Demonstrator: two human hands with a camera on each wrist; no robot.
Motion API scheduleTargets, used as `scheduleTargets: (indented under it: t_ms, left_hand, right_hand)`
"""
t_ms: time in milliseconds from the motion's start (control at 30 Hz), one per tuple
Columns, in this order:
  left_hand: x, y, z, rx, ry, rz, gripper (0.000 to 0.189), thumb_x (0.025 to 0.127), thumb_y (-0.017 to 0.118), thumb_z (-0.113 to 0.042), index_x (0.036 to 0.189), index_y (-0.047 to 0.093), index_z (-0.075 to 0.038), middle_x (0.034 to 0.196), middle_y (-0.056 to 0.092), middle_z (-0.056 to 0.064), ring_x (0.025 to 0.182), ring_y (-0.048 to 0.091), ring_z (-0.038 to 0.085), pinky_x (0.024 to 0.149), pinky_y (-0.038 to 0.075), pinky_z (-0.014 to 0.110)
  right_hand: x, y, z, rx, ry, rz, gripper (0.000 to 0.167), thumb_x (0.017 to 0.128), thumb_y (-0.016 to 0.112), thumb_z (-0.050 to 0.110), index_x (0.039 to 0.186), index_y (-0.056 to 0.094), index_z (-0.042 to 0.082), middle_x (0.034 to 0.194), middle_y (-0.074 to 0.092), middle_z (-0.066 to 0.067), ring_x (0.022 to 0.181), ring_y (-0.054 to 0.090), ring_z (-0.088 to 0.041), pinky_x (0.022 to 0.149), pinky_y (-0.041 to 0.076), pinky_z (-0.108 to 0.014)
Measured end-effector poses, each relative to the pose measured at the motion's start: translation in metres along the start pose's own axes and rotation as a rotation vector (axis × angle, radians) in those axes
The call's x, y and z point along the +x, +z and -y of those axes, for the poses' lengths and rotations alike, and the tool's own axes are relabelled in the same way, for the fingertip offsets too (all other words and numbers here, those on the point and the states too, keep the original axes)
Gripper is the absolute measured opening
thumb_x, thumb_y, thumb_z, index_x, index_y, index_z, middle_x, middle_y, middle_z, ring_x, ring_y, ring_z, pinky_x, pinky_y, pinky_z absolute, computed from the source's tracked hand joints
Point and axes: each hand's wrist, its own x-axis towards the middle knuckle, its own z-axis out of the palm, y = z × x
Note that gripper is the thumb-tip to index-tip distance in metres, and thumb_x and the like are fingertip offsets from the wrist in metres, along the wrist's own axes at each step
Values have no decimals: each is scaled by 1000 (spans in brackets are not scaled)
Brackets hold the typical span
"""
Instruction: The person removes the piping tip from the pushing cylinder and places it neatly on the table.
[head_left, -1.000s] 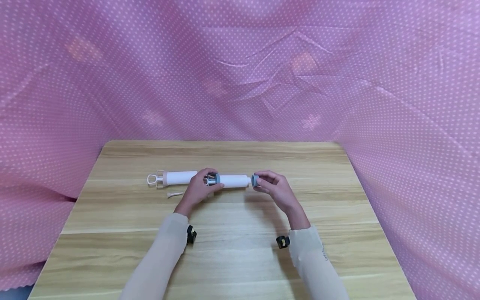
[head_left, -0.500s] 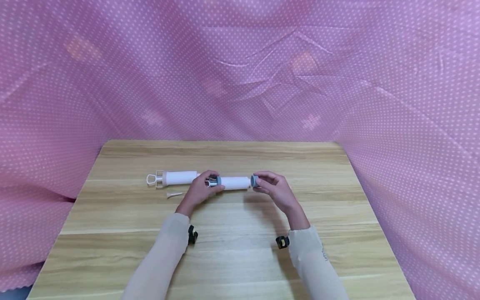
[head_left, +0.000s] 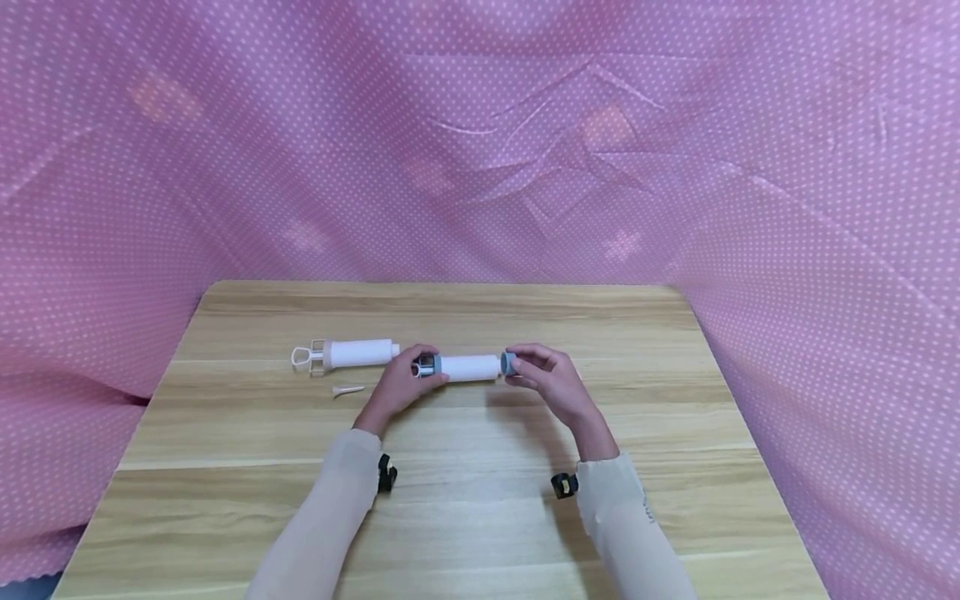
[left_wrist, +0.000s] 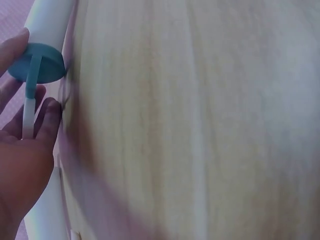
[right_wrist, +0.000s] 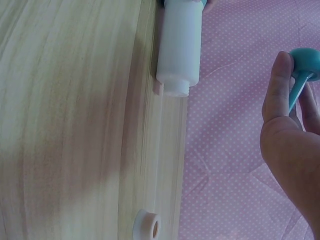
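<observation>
My left hand [head_left: 399,379] grips a white syringe-like tube [head_left: 469,367] by its teal collar [left_wrist: 40,62], thumb on one side and fingers on the other. A loop handle sticks out of the collar toward the palm. At the tube's far end is a narrower neck [right_wrist: 176,89]. Facing that neck, my right hand [head_left: 552,379] pinches a teal cap [right_wrist: 306,62] between thumb and fingers; a thin teal stem [right_wrist: 299,90] runs from it toward the palm. In the right wrist view the cap and neck stand apart.
A second white tube [head_left: 362,352] with a pale pink collar lies left of my left hand. In front of it lies a small flared pale piece [head_left: 348,390]. A pale ring [right_wrist: 146,225] sits on the wooden table [head_left: 480,500]. Pink dotted cloth [head_left: 480,167] surrounds the table.
My left hand has shifted the tube slightly nearer to me and to the right, its neck end closer to the teal cap. My right hand has hardly moved.
</observation>
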Motion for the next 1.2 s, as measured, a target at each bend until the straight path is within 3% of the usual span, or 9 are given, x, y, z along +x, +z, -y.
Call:
scheduleTargets:
  t_ms: [333,600,833,967,1200]
  left_hand:
    - [0,-5,-13,15,-11,-1,57,89,80,-32,137,60,-8,129,60,12,111,58,32,96,50,50]
    - [1,-11,-28,49,-34,-12,53,93,76,-33,138,59,-10,141,56,21,125,55,40,102,47,56]
    - [-1,-19,-47,83,67,-57,44,97,71,-35,134,62,-13,146,53,12,138,43,36,114,34,58]
    - [-6,-24,-66,42,111,-76,44,97,70,-38,133,63,-14,143,55,10,135,46,38,112,38,56]
    - [-16,-26,-101,-112,177,-16,47,95,73,-32,135,61,-9,136,58,9,127,54,34,107,47,44]
  right_hand:
    - [1,1,2,-16,6,2,36,99,61,1,128,54,-19,108,66,-10,96,66,-19,93,57,-41]
    - [4,3,5,-45,27,-8,35,99,63,2,128,57,-16,107,66,-11,95,66,-19,94,56,-42]
    - [7,12,10,-120,20,1,35,98,65,5,127,59,-14,112,66,-16,99,66,-22,93,57,-44]
    - [10,16,11,-163,-13,5,32,99,64,4,125,60,-14,110,67,-16,94,67,-22,91,57,-47]
    - [16,25,22,-217,-63,23,31,98,66,7,123,63,-10,109,68,-16,90,68,-22,85,60,-44]
